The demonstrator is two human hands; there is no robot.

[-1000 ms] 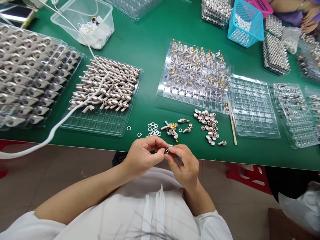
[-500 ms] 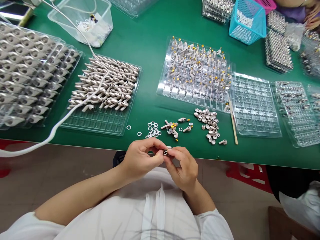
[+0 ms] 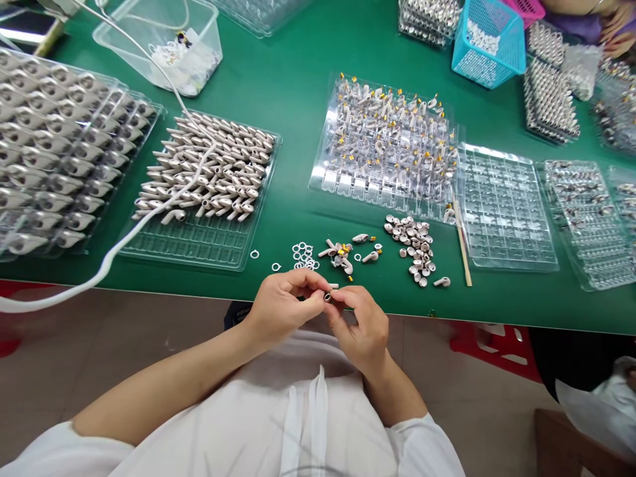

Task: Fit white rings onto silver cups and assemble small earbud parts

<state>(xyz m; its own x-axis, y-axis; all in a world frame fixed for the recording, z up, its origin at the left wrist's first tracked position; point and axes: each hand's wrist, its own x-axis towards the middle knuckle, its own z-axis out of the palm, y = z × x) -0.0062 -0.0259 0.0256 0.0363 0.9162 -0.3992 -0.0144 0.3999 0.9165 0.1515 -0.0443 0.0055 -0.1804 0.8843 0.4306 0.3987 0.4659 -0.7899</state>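
At the table's front edge, my left hand (image 3: 283,306) and my right hand (image 3: 362,324) meet, fingertips pinched on one small earbud shell (image 3: 327,297). Its round, dark-centred opening faces up, and a pale stem shows behind the fingers; the rest is covered. Just beyond lie loose white rings (image 3: 304,255) and a small heap of earbud pieces (image 3: 340,254) with yellow tabs. To the right is a pile of beige earbud caps (image 3: 420,248), with a single earbud shell (image 3: 442,282) beside it.
A tray of stemmed shells (image 3: 209,165) stands left, crossed by a white cable (image 3: 112,255). Behind are a tray of tabbed parts (image 3: 387,139), a clear bin (image 3: 199,59) and a blue basket (image 3: 489,50). A wooden stick (image 3: 463,248) lies right. Another person's hand (image 3: 619,30) shows top right.
Both hands have shifted very slightly up and, on the right, a little left, still pinching the earbud shell. Its opening has tilted slightly. The things on the table lie as before.
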